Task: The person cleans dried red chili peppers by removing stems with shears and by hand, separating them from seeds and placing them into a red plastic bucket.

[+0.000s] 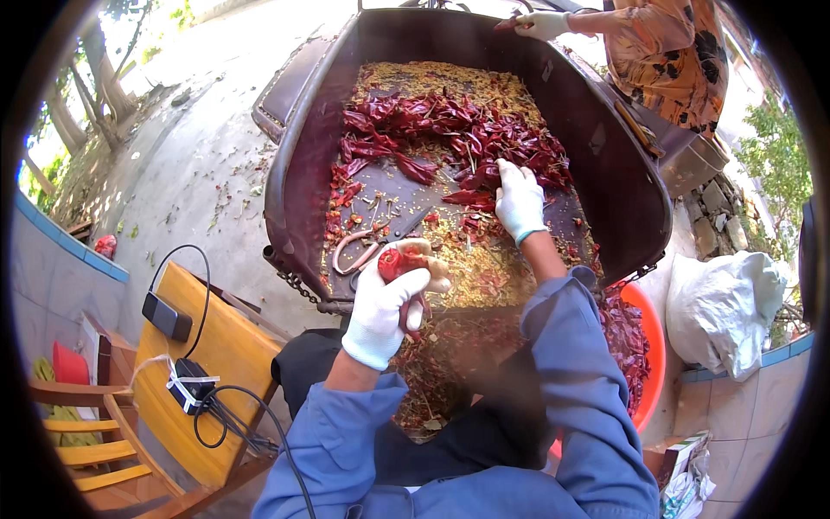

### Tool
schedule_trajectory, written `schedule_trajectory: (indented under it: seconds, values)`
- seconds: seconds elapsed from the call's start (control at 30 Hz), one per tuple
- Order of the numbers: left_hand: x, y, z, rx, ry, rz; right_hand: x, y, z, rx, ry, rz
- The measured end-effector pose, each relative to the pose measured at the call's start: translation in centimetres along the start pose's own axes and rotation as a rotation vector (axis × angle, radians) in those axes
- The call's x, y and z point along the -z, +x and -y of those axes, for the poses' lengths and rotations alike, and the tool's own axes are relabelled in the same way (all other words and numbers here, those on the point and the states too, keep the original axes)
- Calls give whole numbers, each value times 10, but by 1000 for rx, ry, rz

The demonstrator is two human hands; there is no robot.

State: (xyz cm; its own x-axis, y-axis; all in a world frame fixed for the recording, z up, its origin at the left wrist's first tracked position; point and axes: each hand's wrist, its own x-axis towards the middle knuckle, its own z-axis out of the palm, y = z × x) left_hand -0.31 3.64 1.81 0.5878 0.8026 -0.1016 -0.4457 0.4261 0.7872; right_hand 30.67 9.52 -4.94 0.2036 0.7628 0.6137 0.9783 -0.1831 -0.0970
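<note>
My left hand [385, 298], in a white glove, is closed around red dried chili peppers [391, 264] and held over the near edge of a dark metal cart bed [294, 182]. Farther forward, my gloved right hand [520, 201] reaches to the near side of a heap of dried chilies [450, 134]. Its fingers are stretched forward and a little bent; I see no chili clearly gripped in them. Scissors [350, 251] with pinkish handles lie on the bed beside my left hand, among yellow seeds [493, 281] and stem bits.
A co-worker's gloved hand [543, 26] holds a chili over the far right rim. An orange tub [650, 346] of chilies stands at my right, near a white sack [724, 307]. To my left, a wooden stool [173, 415] carries black devices and cables.
</note>
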Motion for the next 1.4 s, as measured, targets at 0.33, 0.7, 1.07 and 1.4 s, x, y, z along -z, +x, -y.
schedule_trajectory:
  seconds: [0.33, 0.7, 1.07, 1.4]
  values:
    - [-7, 4, 3, -55, 130, -96, 22, -10, 15, -69, -178, 289]
    - [-6, 7, -1, -62, 224, -227, 80, -20, 31, -425, 789, 158]
    - [-7, 8, 7, -422, 741, -66, 148, -75, 120, -436, 1375, 561]
    - [-9, 0, 6, -826, 1297, -167, 144, -82, 124, -69, 708, 296]
